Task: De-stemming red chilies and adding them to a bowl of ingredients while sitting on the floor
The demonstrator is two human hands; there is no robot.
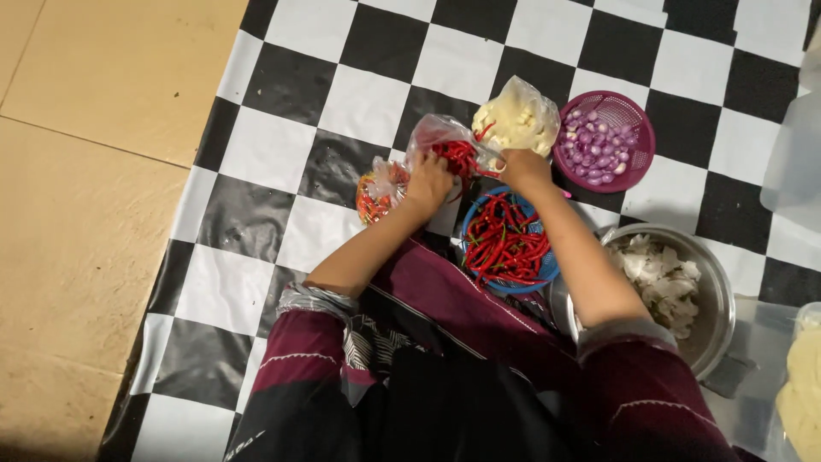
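Left hand (428, 182), right hand (523, 167) seemingly grasping chilli bag (449, 145) between them (above blue basket (506, 282)).

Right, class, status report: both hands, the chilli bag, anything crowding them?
Left hand and right hand both grip the clear chilli bag. Blue basket of red chillies directly below. Garlic bag close behind.

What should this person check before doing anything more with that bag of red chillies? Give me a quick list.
1. Both hands on the clear bag of red chillies: left hand and right hand grip it: ok.
2. Blue basket below the bag, already holding chillies: ok.
3. Room left in the basket: cannot tell.
4. Bag mouth open: cannot tell.
5. Purple basket of shallots and steel bowl clear of the hands: ok.
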